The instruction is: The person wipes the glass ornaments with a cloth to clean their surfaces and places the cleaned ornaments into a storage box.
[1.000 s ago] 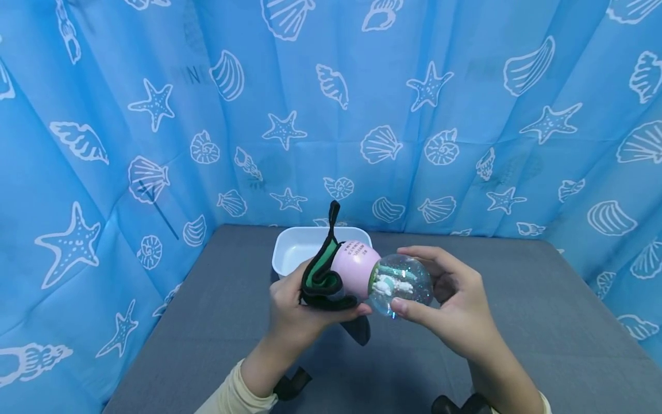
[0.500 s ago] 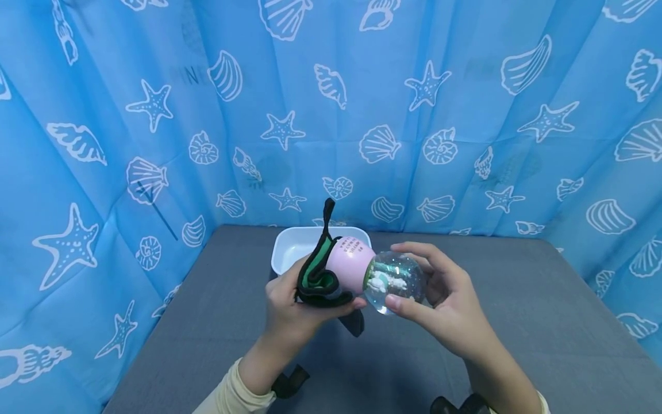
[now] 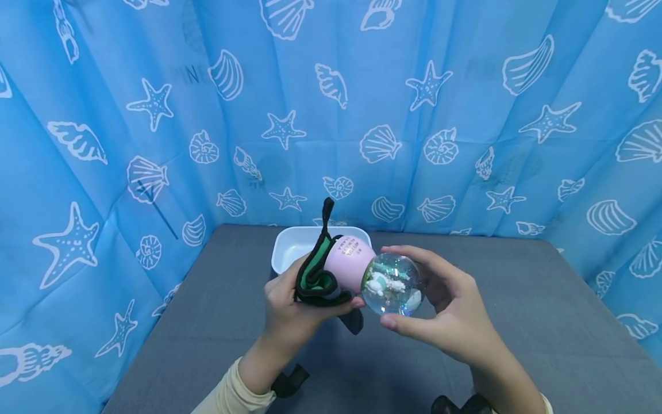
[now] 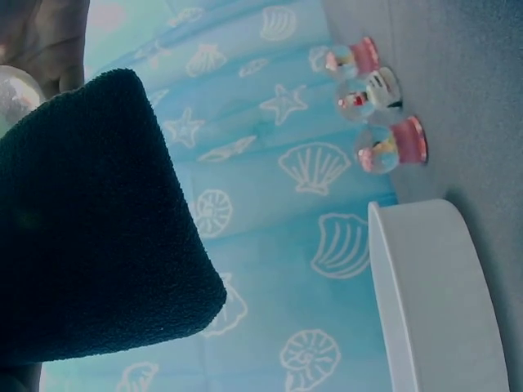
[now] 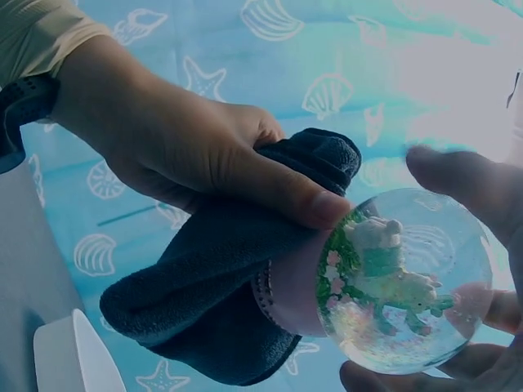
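A snow globe (image 3: 351, 264) with a pink lettered base and a clear glass ball (image 5: 409, 286) lies sideways between my hands, raised over the table. White animal figures and flowers show inside the ball. My left hand (image 3: 287, 307) grips the base through a folded dark cloth (image 3: 315, 276) with black edging and a green inner side; its thumb presses the cloth near the ball in the right wrist view. My right hand (image 3: 450, 299) cups the glass ball, fingers above and behind it, thumb at its lower edge. The cloth (image 4: 98, 229) hides most of the base in the left wrist view.
A white tub (image 3: 289, 247) stands at the back of the grey table (image 3: 543, 322), partly behind my left hand. Three small snow globes (image 4: 410, 140) stand near the tub in the left wrist view. A blue shell-print curtain (image 3: 383, 86) surrounds the table.
Both hands have shifted slightly left with the globe. The ball and base have turned a little, and my right thumb has slid from the ball's front to its lower edge.
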`<action>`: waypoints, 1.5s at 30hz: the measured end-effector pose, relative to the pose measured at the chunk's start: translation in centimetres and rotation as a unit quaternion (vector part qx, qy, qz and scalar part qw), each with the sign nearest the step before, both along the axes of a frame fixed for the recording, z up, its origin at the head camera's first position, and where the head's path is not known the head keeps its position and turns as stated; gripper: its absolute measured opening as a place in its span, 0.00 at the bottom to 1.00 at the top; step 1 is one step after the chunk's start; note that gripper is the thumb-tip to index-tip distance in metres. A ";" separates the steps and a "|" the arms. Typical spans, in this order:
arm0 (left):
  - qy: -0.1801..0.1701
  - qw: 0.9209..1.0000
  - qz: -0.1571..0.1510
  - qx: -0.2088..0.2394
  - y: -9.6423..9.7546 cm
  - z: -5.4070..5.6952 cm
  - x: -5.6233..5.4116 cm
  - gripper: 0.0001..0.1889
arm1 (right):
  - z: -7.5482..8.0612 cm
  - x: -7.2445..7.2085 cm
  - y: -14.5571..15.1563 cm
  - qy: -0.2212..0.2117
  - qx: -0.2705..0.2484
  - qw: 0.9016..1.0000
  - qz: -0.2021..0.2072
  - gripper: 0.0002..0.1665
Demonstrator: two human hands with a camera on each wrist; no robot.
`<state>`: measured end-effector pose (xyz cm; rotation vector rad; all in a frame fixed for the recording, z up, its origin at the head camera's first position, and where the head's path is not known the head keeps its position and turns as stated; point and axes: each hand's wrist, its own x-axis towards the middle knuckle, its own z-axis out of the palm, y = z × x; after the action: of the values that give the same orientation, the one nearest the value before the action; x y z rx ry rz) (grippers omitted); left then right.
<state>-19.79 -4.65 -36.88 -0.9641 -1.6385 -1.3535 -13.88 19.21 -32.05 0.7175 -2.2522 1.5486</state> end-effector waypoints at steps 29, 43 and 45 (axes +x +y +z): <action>-0.013 1.000 0.002 -0.016 -0.1 0.3 0.4 0.36 | -0.8 -0.6 0.3 0.066 0.077 0.994 -0.049 0.58; -0.024 0.999 -0.014 -0.018 0.1 0.3 0.6 0.39 | -0.7 -0.7 0.3 0.040 0.012 0.997 -0.069 0.50; -0.024 0.999 -0.016 -0.019 0.2 0.3 0.6 0.40 | -0.7 -0.7 0.3 0.034 0.001 0.997 -0.068 0.48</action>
<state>-19.20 -4.50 -36.58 -0.9917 -1.6959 -1.3808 -14.55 19.48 -32.79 0.5951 -2.2048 1.4379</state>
